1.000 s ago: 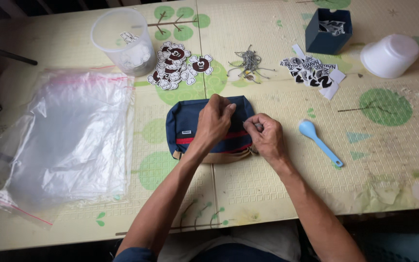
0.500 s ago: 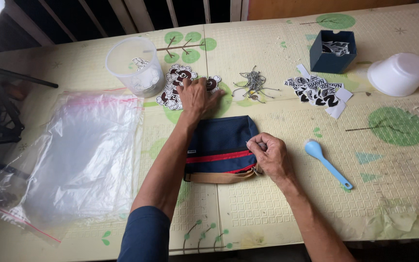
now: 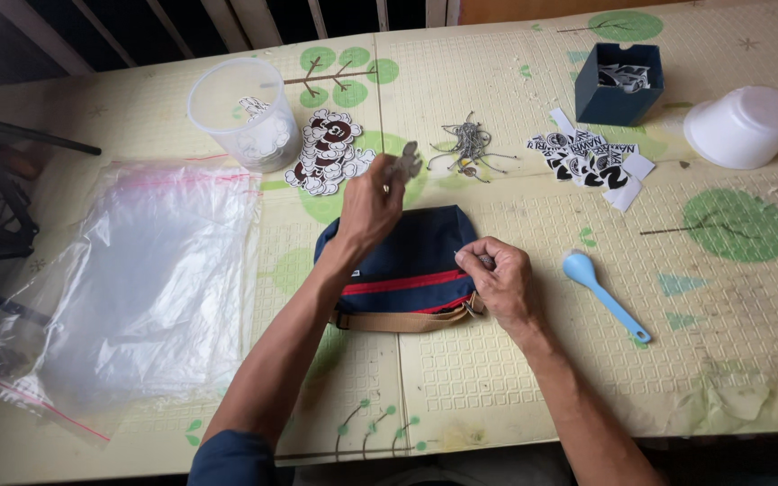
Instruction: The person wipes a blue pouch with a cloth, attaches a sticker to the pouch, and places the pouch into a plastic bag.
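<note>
Navy pouch (image 3: 402,261) looks soft and light, best pinched at its edge; right hand (image 3: 497,283) grips its corner, left hand (image 3: 371,202) pinches a small cutout (image 3: 405,163).

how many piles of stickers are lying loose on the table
2: a brown-and-white pile beside the clear cup, and a black-and-white pile below the blue box, which holds more.

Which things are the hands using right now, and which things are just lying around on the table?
In use:
left hand holding a small cut-out tag
right hand on the navy pouch

Lying about:
blue spoon
white bowl
clear plastic cup
clear plastic bags
dark blue box
pile of strings
</note>
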